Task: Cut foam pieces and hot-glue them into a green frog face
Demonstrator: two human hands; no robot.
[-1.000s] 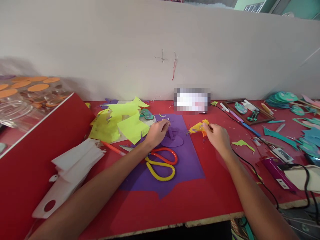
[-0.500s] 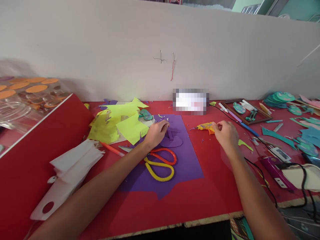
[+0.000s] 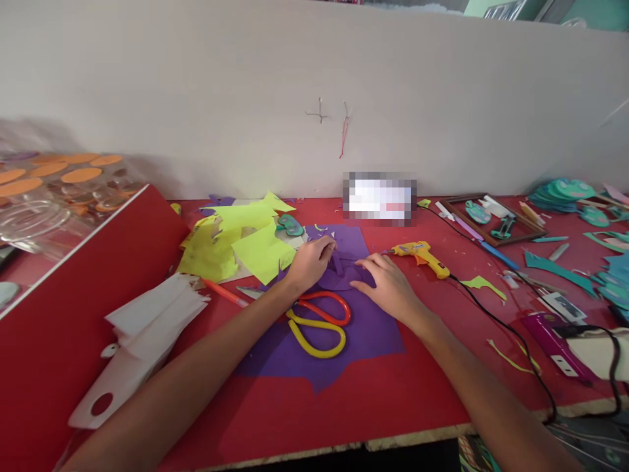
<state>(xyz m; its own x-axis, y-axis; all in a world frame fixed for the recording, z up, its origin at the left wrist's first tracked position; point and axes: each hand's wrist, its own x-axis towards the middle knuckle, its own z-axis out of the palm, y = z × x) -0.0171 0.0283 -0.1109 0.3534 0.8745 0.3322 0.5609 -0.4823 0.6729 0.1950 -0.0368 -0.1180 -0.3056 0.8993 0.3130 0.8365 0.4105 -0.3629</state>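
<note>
My left hand (image 3: 309, 263) is closed at a purple cut-out piece (image 3: 335, 283), its fingertips pinched by a narrow upright strip on it. The exact grip is partly hidden. Close by on the right, my right hand (image 3: 386, 283) has thumb and fingers apart at the edge of that same piece, holding nothing. Both are over a larger purple sheet (image 3: 373, 337). Scissors (image 3: 314, 354) with one red and one yellow handle lie on the sheet below the left hand. A yellow glue gun (image 3: 421, 254) rests on the red table to the right, its nozzle behind the right hand's fingertips.
Yellow-green scraps (image 3: 211, 252) and a white bag (image 3: 142, 324) lie left, before a slanted red board (image 3: 93, 288). Black cords cross the right side by a purple power bank-like device (image 3: 555, 344). A brown tray (image 3: 533, 237) and teal cut-outs (image 3: 560, 193) stand farther back.
My right hand has let go of the glue gun and moved left to the purple piece. The glue gun now lies on the table. My left hand stays put.
</note>
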